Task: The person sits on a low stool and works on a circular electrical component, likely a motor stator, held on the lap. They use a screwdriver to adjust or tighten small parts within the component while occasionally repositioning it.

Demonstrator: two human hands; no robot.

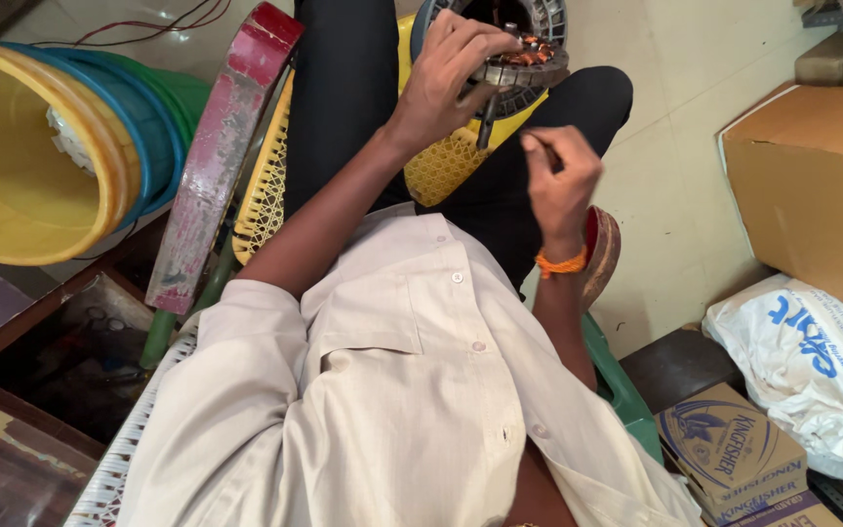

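Note:
My left hand [446, 83] grips a round metal motor stator [529, 44] with copper windings, holding it over my lap at the top of the view. A dark thin tool [485, 125] hangs below the stator beside my left palm. Just under the stator, my right hand [560, 181], with an orange band on the wrist, has its fingers pinched on something thin, too small to identify. Both hands hover above my black trousers [343, 88] and a yellow woven plastic seat [446, 166].
Stacked yellow, blue and green buckets [31, 146] lie at the left beside a worn red board [217, 156]. A brown cardboard box [812, 185], a white plastic bag [812, 361] and a printed carton [734, 454] stand on the right. A green plastic chair edge [622, 385] sits under me.

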